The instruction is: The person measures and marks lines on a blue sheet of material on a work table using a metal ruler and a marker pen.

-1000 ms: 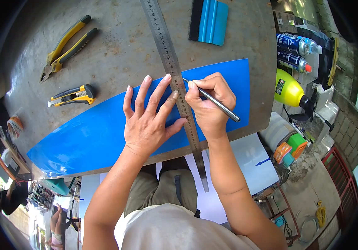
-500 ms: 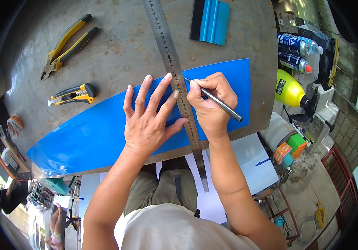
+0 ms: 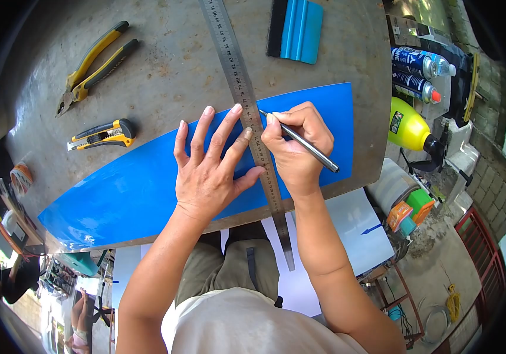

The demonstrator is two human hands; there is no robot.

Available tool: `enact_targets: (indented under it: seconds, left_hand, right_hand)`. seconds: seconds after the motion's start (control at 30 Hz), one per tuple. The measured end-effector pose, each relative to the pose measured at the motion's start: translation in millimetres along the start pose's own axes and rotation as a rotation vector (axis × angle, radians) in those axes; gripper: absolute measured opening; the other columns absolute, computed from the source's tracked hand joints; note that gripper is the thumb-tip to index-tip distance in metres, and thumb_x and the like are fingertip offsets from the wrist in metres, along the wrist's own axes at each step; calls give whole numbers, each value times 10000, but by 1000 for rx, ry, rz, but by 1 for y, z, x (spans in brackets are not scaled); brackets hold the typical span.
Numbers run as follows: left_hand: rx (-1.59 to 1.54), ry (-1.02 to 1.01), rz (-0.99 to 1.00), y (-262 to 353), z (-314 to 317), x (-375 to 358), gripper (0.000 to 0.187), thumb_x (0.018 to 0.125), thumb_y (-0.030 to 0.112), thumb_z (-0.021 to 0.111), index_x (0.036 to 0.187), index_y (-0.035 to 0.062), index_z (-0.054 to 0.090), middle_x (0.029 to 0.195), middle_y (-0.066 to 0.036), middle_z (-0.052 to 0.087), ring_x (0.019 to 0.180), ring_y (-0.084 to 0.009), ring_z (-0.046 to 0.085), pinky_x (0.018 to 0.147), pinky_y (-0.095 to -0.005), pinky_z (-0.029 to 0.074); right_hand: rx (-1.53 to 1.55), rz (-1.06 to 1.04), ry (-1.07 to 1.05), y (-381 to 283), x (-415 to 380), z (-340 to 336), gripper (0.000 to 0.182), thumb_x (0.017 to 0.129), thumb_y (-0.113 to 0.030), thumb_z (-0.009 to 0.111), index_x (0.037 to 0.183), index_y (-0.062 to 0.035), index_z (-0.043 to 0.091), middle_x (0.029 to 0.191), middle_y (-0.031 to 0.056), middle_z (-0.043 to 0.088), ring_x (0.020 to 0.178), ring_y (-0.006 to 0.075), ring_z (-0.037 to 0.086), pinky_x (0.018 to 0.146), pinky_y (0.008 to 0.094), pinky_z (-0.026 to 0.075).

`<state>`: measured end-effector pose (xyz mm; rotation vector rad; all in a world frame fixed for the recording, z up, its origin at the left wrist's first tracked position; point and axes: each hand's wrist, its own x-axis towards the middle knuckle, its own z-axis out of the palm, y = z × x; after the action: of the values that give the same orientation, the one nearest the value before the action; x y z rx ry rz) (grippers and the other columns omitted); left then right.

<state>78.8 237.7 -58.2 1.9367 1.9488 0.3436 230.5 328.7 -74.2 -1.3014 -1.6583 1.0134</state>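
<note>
A long steel ruler (image 3: 228,53) lies across a blue sheet (image 3: 129,189) with one curved edge, its lower end sticking out past the table edge. My left hand (image 3: 209,168) rests flat with fingers spread on the sheet, its fingertips and thumb at the ruler's left side. To the right of the ruler, my right hand (image 3: 297,141) grips a dark metallic pen (image 3: 312,146), whose tip is at the ruler's right edge near the sheet's upper edge.
On the grey table (image 3: 164,65) lie yellow-black pliers (image 3: 94,65), a utility knife (image 3: 102,134), a roll of tape (image 3: 22,179) and a blue squeegee (image 3: 301,30). Past the right edge are spray cans (image 3: 412,62) and a yellow-green bottle (image 3: 407,124). A person's arm (image 3: 79,312) shows lower left.
My right hand and the pen have shifted very slightly left. My left hand stays in place on the sheet.
</note>
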Motion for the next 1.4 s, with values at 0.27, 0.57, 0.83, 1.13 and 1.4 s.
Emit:
enact_targets:
  seconds: [0.27,0.57,0.83,1.13,1.4]
  left_hand:
    - [0,10,-2,0,2,0,719,786,574,851,1393,263,624,1655,-9,474,1565,-332,361,1292,-568,165]
    - [3,-1,1,0,-1,0,715,795,582,844,1394,259,625,1655,-13,473,1565,-332,360,1293,-566,163]
    - [2,5,4,0,0,1,695,801,584,842,1365,238,632,1657,-19,471,1568,-337,353,1291,-570,159]
    - [-1,4,7,-1,1,0,701,799,582,846,1370,242,623,1659,-22,469,1566,-344,353,1292,-569,153]
    - [-3,0,6,-1,1,-1,701,798,585,840,1375,250,623,1656,-18,473,1565,-341,356,1293,-570,154]
  right_hand:
    - [33,22,44,2,1,2,177,816,69,834,885,-2,686,793,92,654,668,171,645,580,294,539]
    - [11,16,1,0,1,0,176,844,139,776,896,19,658,847,78,655,732,118,635,658,262,546]
    - [60,60,14,-1,0,0,176,849,137,774,895,17,654,851,74,655,749,111,650,672,253,558]
    - [33,42,-3,2,0,-1,182,851,138,777,897,16,649,857,69,650,757,107,654,675,246,563]
    - [15,43,-8,-2,2,-2,178,837,135,789,886,19,663,845,71,650,742,109,633,654,247,544]
